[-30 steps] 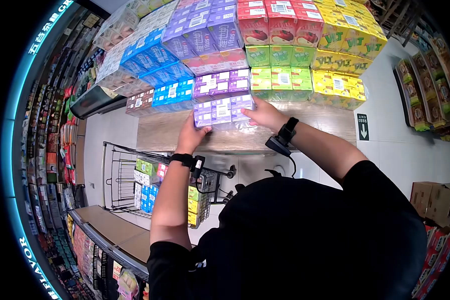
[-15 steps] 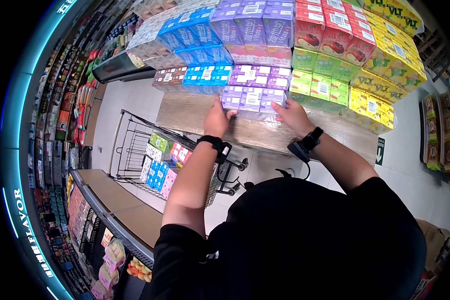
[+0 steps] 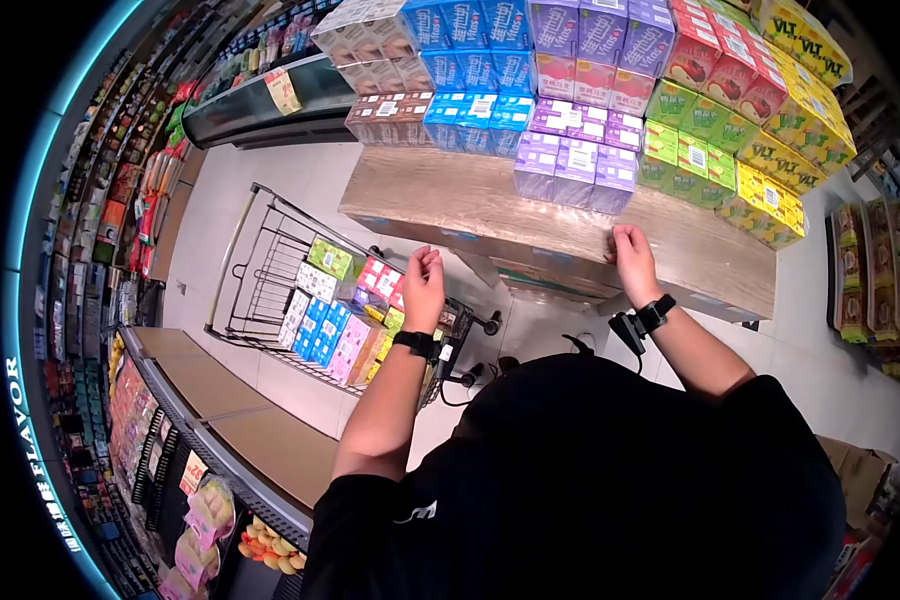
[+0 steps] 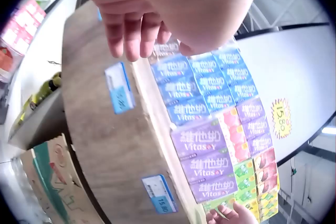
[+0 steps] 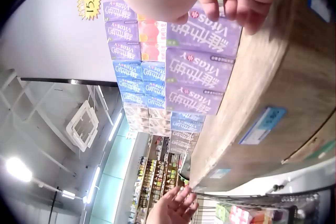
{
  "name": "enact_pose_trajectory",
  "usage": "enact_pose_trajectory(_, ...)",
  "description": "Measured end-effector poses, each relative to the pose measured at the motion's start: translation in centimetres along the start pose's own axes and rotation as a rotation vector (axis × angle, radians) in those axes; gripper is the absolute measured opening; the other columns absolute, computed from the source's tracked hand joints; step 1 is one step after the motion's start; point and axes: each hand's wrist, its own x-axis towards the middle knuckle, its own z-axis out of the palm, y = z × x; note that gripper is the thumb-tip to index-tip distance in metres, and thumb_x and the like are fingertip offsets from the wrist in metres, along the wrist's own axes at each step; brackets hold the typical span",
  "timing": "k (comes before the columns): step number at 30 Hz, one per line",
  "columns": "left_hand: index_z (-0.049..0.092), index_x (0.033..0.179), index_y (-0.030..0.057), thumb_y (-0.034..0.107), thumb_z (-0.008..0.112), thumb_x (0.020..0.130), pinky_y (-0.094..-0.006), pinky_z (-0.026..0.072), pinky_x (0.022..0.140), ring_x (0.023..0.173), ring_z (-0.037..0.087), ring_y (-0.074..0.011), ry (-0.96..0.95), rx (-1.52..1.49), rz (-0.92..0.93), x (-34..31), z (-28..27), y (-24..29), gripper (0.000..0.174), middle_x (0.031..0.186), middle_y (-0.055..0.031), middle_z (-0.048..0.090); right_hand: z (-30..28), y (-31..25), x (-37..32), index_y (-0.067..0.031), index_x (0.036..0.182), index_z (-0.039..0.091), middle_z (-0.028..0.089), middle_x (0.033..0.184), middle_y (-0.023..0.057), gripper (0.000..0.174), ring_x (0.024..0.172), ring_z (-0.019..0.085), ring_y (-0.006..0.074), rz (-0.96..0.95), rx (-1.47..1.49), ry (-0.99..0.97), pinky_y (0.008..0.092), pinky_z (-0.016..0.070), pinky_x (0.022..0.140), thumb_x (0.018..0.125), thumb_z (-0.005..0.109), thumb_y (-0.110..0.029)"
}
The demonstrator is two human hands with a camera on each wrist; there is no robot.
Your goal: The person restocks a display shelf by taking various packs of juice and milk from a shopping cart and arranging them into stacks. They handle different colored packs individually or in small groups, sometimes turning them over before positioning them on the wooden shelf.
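A light purple pack of Vitasoy drink cartons (image 3: 575,172) stands at the front of the display on a wooden table (image 3: 450,190). My right hand (image 3: 634,262) is at the table's front edge, below and apart from that pack, with loosely bent fingers and nothing in them. My left hand (image 3: 423,290) hangs beside the table's front, close to the shopping cart in the head view, and also holds nothing. In the left wrist view its relaxed fingers (image 4: 132,37) point down past the table's edge. Darker purple cartons (image 3: 585,122) sit right behind the front pack.
Blue (image 3: 478,120), brown (image 3: 388,116), green (image 3: 688,162) and yellow cartons (image 3: 765,205) flank the purple ones, with taller stacks behind. A wire shopping cart (image 3: 232,290) holding several carton packs stands at the left. A shelf unit (image 3: 260,430) is at the lower left.
Both hands have let go of the light purple pack and drawn back toward the body. The pack stays on the table. The head view has shifted left, showing more of the cart.
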Motion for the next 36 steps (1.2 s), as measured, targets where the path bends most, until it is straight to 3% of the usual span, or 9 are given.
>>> enact_pose_trajectory(6, 0.053, 0.113, 0.003, 0.024, 0.052, 0.097, -0.0294, 0.0485, 0.079, 0.09, 0.057, -0.0158, 0.184, -0.246, -0.416, -6.0, -14.2, -6.2, 0.027, 0.098, -0.0063, 0.059, 10.1, 0.3, -6.4, -0.0073, 0.103, 0.056, 0.059, 0.092, 0.0004, 0.021, 0.084, 0.056, 0.009, 0.039, 0.038, -0.121, 0.0261, 0.0494, 0.07, 0.1, 0.049, -0.026)
enact_pose_trajectory(10, 0.047, 0.122, 0.0034, 0.032, 0.047, 0.096, -0.0382, 0.0446, 0.093, 0.108, 0.054, -0.0259, 0.379, -0.38, -0.521, -9.8, -22.1, -8.4, 0.039, 0.122, -0.0138, 0.054, 17.9, 1.9, -10.0, -0.0069, 0.104, 0.056, 0.059, 0.094, 0.0017, 0.022, 0.087, 0.056, 0.0101, 0.098, 0.034, -0.326, 0.0261, 0.0492, 0.071, 0.1, 0.048, -0.027)
enact_pose_trajectory(16, 0.045, 0.126, 0.0042, 0.041, 0.043, 0.097, -0.0354, 0.0417, 0.087, 0.107, 0.05, -0.0204, 0.481, -0.41, -0.67, -14.8, -29.6, -14.4, 0.047, 0.127, -0.0114, 0.051, 26.8, 3.2, -12.3, -0.005, 0.103, 0.057, 0.059, 0.094, 0.0014, 0.029, 0.086, 0.055, 0.0101, 0.162, -0.149, -0.618, 0.0269, 0.0474, 0.072, 0.1, 0.047, -0.032)
enact_pose_trajectory(19, 0.047, 0.126, 0.0042, 0.041, 0.042, 0.097, -0.0362, 0.0413, 0.09, 0.11, 0.05, -0.0206, 0.531, -0.497, -0.736, -16.5, -29.6, -16.2, 0.047, 0.127, -0.0101, 0.051, 30.6, 4.2, -12.0, -0.0079, 0.109, 0.055, 0.06, 0.102, 0.0024, 0.028, 0.099, 0.057, 0.0127, 0.206, -0.208, -0.765, 0.0289, 0.0478, 0.081, 0.1, 0.047, -0.033)
enact_pose_trajectory(21, 0.051, 0.115, 0.0053, 0.039, 0.048, 0.095, -0.0356, 0.0406, 0.082, 0.09, 0.046, -0.0138, 0.625, -0.566, -0.759, -16.8, -29.0, -16.4, 0.039, 0.098, -0.0014, 0.051, 33.3, 4.5, -12.0, -0.0077, 0.112, 0.055, 0.06, 0.104, 0.0021, 0.031, 0.101, 0.056, 0.0122, 0.247, -0.28, -0.819, 0.0286, 0.0474, 0.082, 0.101, 0.046, -0.035)
enact_pose_trajectory(22, 0.05, 0.12, 0.0052, 0.039, 0.05, 0.095, -0.0363, 0.0401, 0.086, 0.095, 0.047, -0.0145, 0.547, -0.515, -0.748, -16.8, -29.3, -16.1, 0.042, 0.101, -0.0016, 0.052, 34.8, 5.0, -11.9, -0.0061, 0.109, 0.057, 0.059, 0.097, 0.0009, 0.031, 0.092, 0.055, 0.0106, 0.271, -0.284, -0.839, 0.0269, 0.047, 0.076, 0.1, 0.046, -0.034)
enact_pose_trajectory(28, 0.045, 0.126, -0.0079, 0.021, 0.058, 0.09, -0.0347, 0.0473, 0.084, 0.095, 0.06, -0.0243, 0.56, -0.003, -0.708, -15.0, -28.6, -19.7, 0.048, 0.105, -0.0169, 0.062, 44.2, 10.5, -9.2, -0.0015, 0.11, 0.059, 0.057, 0.084, 0.0011, 0.036, 0.078, 0.055, 0.01, 0.277, -0.44, -1.05, 0.0266, 0.0479, 0.067, 0.097, 0.051, -0.034)
enact_pose_trajectory(31, 0.049, 0.115, -0.0089, 0.017, 0.059, 0.085, -0.0375, 0.0499, 0.073, 0.081, 0.063, -0.029, 0.56, 0.031, -0.579, -13.2, -28.2, -22.0, 0.041, 0.091, -0.0189, 0.064, 48.4, 14.0, -8.5, 0.0028, 0.115, 0.06, 0.066, 0.101, 0.0111, 0.044, 0.092, 0.061, 0.0179, 0.175, -0.555, -1.103, 0.0311, 0.0478, 0.082, 0.096, 0.051, -0.035)
enact_pose_trajectory(36, 0.051, 0.1, -0.009, 0.022, 0.06, 0.081, -0.0444, 0.0498, 0.079, 0.084, 0.063, -0.0415, 0.43, 0.383, -0.836, -9.7, -28.7, -22.0, 0.038, 0.089, -0.0266, 0.064, 52.2, 20.7, -7.7, 0.004, 0.11, 0.062, 0.067, 0.106, 0.0186, 0.049, 0.103, 0.062, 0.0302, 0.091, -0.711, -1.197, 0.0366, 0.0457, 0.089, 0.094, 0.05, -0.04)
